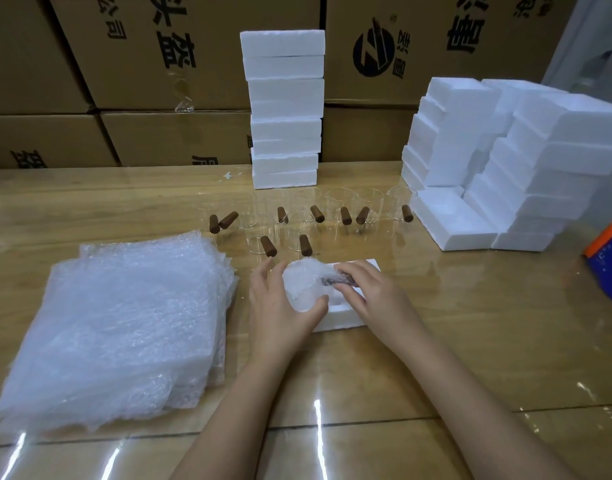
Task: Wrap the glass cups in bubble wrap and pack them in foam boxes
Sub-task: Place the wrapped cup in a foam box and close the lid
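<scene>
Cups: we counted nine bare glass cups (pixel 299 225), and one wrapped cup (pixel 303 287) over the open foam box (pixel 335 322).
Hands: our left hand (pixel 277 306) cupped it; our right hand (pixel 370 292) pinched its handle.
Bubble wrap: one pile (pixel 124 323), left.
Surface: glossy wooden table (pixel 436 341); cartons (pixel 159 81) behind.

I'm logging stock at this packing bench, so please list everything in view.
wrapped cup: one, clear wrap, brown handle, over the open foam box
open foam box: one, white, table centre, under the hands
glass cups: nine brown handles show, clear, behind that box
bubble wrap sheets: one stack, clear, table left
foam boxes: white, one stack centre-back, several stacks right
cartons: several, brown, behind the table
orange-and-blue object: one, right edge, cut off
table: one, glossy wood
left hand: grips the wrapped cup
right hand: pinches its handle
</scene>
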### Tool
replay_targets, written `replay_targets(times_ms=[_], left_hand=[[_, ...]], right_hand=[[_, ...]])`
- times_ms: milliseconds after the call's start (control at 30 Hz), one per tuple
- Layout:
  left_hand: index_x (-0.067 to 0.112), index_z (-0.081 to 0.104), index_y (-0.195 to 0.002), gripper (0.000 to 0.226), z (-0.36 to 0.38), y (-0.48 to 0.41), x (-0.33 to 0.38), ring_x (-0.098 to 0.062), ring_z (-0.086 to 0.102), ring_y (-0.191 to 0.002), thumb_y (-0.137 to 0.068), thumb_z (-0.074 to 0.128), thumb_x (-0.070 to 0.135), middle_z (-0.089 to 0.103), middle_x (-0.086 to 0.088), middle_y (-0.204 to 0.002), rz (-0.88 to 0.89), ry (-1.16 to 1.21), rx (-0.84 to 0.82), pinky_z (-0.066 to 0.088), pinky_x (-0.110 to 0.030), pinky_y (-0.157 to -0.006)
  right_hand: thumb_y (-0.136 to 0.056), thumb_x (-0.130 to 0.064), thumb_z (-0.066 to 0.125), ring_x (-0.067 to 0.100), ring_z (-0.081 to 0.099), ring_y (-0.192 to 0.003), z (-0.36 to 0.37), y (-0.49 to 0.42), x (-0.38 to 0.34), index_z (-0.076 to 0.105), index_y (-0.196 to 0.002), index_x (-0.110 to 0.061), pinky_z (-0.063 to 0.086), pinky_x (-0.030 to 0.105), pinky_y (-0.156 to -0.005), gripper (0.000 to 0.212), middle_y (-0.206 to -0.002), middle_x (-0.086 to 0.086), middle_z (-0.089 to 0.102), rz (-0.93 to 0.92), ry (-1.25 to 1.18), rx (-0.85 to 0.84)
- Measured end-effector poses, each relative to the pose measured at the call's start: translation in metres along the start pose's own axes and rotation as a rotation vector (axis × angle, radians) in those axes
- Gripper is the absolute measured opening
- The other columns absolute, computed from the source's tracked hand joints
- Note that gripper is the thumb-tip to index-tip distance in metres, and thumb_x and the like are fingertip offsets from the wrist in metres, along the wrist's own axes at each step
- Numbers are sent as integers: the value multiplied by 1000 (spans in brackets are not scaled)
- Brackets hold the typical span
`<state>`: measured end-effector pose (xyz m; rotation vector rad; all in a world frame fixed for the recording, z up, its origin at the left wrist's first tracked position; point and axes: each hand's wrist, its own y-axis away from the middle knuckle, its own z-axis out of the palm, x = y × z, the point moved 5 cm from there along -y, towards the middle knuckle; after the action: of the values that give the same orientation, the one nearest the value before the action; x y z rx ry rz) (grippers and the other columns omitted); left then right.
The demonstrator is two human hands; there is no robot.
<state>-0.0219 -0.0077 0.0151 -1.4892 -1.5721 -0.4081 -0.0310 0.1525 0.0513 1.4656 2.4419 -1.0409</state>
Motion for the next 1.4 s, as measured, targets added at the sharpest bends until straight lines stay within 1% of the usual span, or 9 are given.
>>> replay_targets(times_ms=[167,500,700,900,1033,1167,1233,1333,1400], left_hand=[[27,43,-133,75,-4,-1,-1,-10,29,-133,-65,68,45,29,8,-143,-21,158,-75,24,-23,-103],[39,37,-127,70,-10,-6,-14,-7,33,-128,-73,80,31,34,14,-135,-47,241,-185,26,-24,-99],[31,32,-137,76,-7,-5,-13,-6,27,-129,-76,77,35,29,16,-134,-25,194,-211,24,-24,-101],[28,37,-135,77,-7,-3,-7,-9,29,-129,-67,68,44,32,16,-129,-36,175,-159,23,-23,-100],[28,37,-135,75,-7,-2,-6,-10,28,-130,-68,67,43,32,14,-132,-40,163,-169,23,-24,-99],[30,37,-135,76,-8,-3,-7,-10,27,-131,-66,64,45,30,14,-134,-50,164,-181,23,-24,-99],[32,36,-134,72,-7,-3,-6,-10,26,-131,-70,68,43,30,14,-135,-50,170,-187,23,-25,-99],[38,34,-127,65,-8,-3,-7,-7,27,-128,-76,74,33,31,17,-131,-40,189,-173,23,-23,-98],[35,37,-128,65,-9,-3,-7,-7,29,-128,-77,75,27,33,17,-130,-41,200,-161,24,-23,-98]], right_hand=[[-100,-27,43,21,55,-107,11,-10,12,52,-125,-12,43,33,-84,31,-123,-1,55,133,96,-282],[-101,-21,40,3,52,-74,15,-28,17,53,-103,-19,36,28,-67,13,-95,-6,48,212,24,-558],[-100,-20,41,3,50,-71,15,-25,19,58,-113,-16,35,27,-65,22,-95,-4,52,189,-30,-512],[-101,-27,40,17,44,-98,17,-27,19,57,-113,-16,33,30,-77,22,-107,-3,57,78,135,-510],[-95,-39,51,5,51,-91,-1,-29,24,57,-98,-43,38,17,-72,8,-92,-21,56,88,-83,-516],[-89,-40,53,4,59,-78,-49,-39,82,61,-83,-38,45,22,-65,10,-85,-16,64,360,-287,77],[-92,-27,48,18,60,-85,-68,-37,122,57,-97,-32,44,31,-67,11,-103,-7,60,493,-64,236],[-93,-14,43,30,55,-104,-72,-22,173,35,-141,-21,47,43,-85,50,-145,7,33,690,171,51],[-91,-9,43,29,39,-129,-68,-12,190,22,-149,-19,40,46,-98,63,-154,7,19,697,210,-69]])
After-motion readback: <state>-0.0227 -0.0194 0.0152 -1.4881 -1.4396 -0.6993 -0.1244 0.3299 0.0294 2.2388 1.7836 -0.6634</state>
